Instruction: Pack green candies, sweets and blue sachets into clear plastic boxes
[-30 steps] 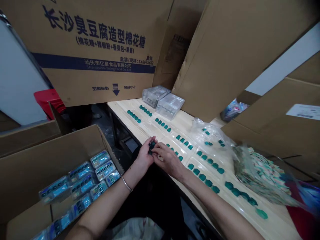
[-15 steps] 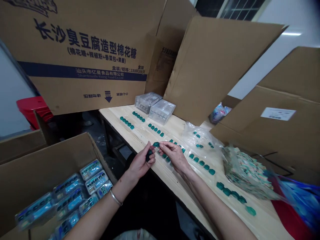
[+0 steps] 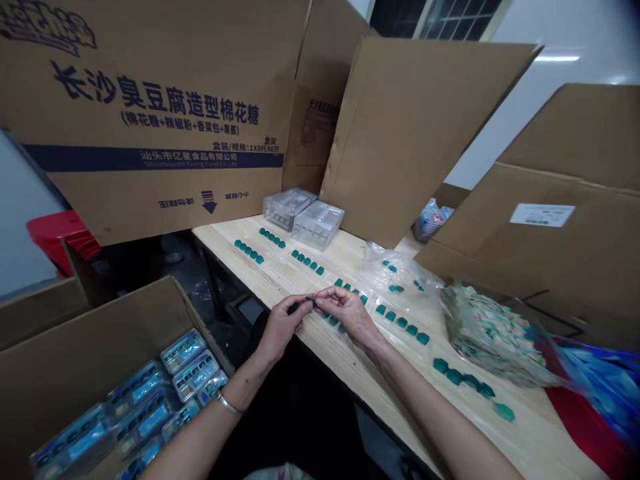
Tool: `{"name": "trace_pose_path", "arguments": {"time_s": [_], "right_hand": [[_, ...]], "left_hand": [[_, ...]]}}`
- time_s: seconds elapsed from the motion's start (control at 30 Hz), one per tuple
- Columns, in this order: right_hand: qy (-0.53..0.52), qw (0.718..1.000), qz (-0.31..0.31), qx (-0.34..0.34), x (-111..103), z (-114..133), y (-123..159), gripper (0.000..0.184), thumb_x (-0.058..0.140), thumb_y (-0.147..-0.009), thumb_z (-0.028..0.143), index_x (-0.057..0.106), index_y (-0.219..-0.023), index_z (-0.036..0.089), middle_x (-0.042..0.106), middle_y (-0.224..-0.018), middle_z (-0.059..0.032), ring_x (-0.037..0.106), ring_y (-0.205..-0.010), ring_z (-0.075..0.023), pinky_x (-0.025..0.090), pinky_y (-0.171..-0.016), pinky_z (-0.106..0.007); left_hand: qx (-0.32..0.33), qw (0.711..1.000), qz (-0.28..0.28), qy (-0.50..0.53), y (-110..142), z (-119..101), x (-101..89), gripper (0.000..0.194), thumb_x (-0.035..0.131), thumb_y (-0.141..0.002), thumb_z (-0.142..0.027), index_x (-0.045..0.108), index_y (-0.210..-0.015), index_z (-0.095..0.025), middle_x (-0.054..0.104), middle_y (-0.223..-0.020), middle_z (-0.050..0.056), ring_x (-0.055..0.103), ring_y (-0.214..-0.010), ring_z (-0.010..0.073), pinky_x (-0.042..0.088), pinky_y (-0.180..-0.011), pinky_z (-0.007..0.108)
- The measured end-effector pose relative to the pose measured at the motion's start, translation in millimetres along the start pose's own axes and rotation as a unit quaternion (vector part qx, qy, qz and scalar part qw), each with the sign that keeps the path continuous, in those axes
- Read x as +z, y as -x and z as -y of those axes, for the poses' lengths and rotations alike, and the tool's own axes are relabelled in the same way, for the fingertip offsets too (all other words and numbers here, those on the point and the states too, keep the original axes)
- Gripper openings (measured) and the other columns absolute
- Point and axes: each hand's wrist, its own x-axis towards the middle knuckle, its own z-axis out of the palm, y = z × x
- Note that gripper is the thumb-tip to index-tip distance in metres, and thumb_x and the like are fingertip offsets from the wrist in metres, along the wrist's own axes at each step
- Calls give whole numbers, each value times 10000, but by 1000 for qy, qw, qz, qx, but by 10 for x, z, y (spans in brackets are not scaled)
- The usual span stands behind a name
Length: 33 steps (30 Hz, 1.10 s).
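My left hand [image 3: 279, 328] and my right hand [image 3: 351, 316] meet above the front edge of the wooden table [image 3: 320, 360]. Between their fingertips is a small dark-green piece [image 3: 311, 303], mostly covered by the fingers. Both hands are closed in a pinch on it. Close by, partly behind my right hand, a row of similar green pieces [image 3: 333, 321] lies on the table. More rows run along the tabletop, one at the far left [image 3: 249, 252] and one to the right [image 3: 401, 322]. A lighter green piece [image 3: 504, 411] lies near the right end.
Clear plastic boxes [image 3: 319, 225] stand at the back. A clear bag [image 3: 395, 277] with green pieces and a bag of small packets [image 3: 495, 333] lie on the right. A carton [image 3: 100, 327] at lower left holds packed boxes [image 3: 197, 373]. Large cardboard [image 3: 190, 40] rises behind.
My hands have come closer together, and my left fingers have closed round the green piece, which shows less now. The dark piece seen in my left palm is hidden. The view has shifted slightly.
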Motion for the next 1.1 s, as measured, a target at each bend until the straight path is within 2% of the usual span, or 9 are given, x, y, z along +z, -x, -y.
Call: {"name": "trace_pose_path", "arguments": {"time_s": [0.13,0.23,0.3,0.4,0.53,0.7,0.83,1.0,1.1], "right_hand": [[-18,999,25,18,-4,-5,32,306,802,-602,322,646,-834,198,687,-852,-7,636,-797,-136,487,-834,-304],[-26,999,19,21,-7,-11,42,353,835,-539,287,629,-812,199,672,-859,6,627,-817,-128,486,-846,-293],[-19,1000,11,21,-15,-24,39,388,850,-502,267,621,-807,195,661,-844,13,621,-798,-119,490,-819,-274],[-8,1000,0,23,-30,-53,34,409,855,-488,263,615,-811,190,641,-790,21,613,-747,-112,491,-768,-263],[-3,1000,-2,14,-28,-52,59,398,849,-508,273,641,-835,184,629,-779,18,592,-737,-106,473,-753,-256],[0,998,42,41,-25,30,101,321,765,-644,374,687,-880,171,658,-805,-11,570,-709,-105,453,-723,-257],[-24,997,51,54,-53,46,106,301,803,-598,323,676,-822,168,647,-734,12,542,-633,-85,426,-649,-226],[-135,982,85,102,-22,53,127,324,832,-554,276,635,-785,162,617,-704,29,534,-612,-72,398,-618,-205],[-160,978,79,106,0,44,112,319,829,-562,279,612,-765,164,602,-686,34,535,-614,-74,399,-630,-209]], "left_hand": [[78,990,-16,-113,0,17,-20,294,627,-774,-386,714,-997,-216,703,-971,54,588,-674,144,433,-594,255],[138,976,8,-168,-6,11,-30,261,585,-810,-344,714,-996,-216,701,-994,58,616,-839,180,460,-727,279],[142,973,8,-181,-7,21,-31,249,579,-813,-348,711,-965,-202,700,-961,59,615,-850,185,461,-733,277],[90,983,1,-162,-4,56,-36,265,593,-797,-392,682,-933,-183,687,-840,43,583,-656,144,443,-591,244],[21,995,24,-90,-3,70,-63,276,639,-755,-429,620,-841,-167,611,-690,-4,419,-444,67,328,-437,204],[-18,996,87,-22,-18,-10,-108,304,679,-724,-431,593,-830,-159,541,-679,-33,364,-440,34,276,-439,187],[-44,992,121,-9,-29,-32,-123,304,690,-722,-427,585,-793,-151,506,-663,-39,349,-453,29,264,-439,181],[-146,954,221,142,20,-20,-142,297,712,-731,-386,572,-752,-125,353,-589,-58,277,-474,26,211,-422,147],[-178,929,226,234,73,-28,-131,262,699,-760,-341,584,-801,-110,340,-619,-50,266,-489,21,206,-417,119]]}}
